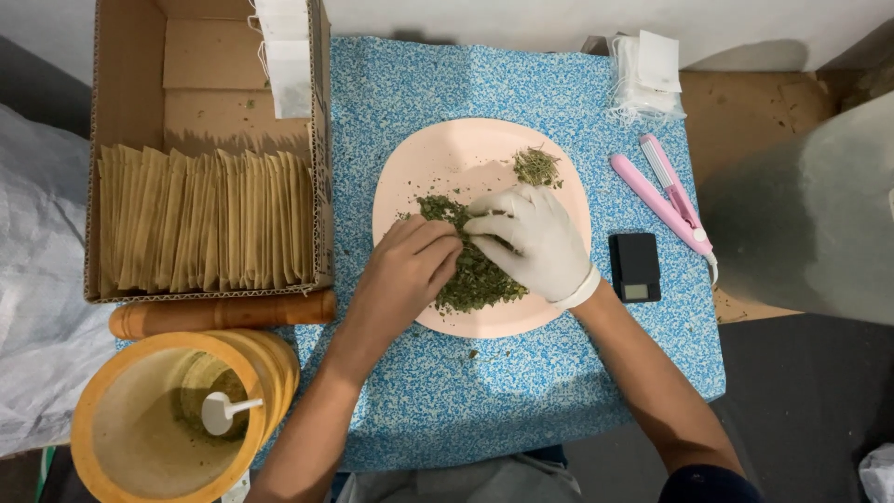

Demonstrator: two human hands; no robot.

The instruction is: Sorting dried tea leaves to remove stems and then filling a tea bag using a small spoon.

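Both hands, left hand [405, 270] bare, right hand [535, 237] gloved, pinch dried herbs [475, 279] on pink plate [410, 177]; cardboard box [130, 93], scale [635, 266] flank it on blue-covered counter [447, 401].

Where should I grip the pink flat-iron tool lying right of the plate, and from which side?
Grip the pink tool around the middle of its two arms, coming from above. It lies flat on the blue cloth, slanted, arms spread at the far end and joined near the black scale. The right side looks free.
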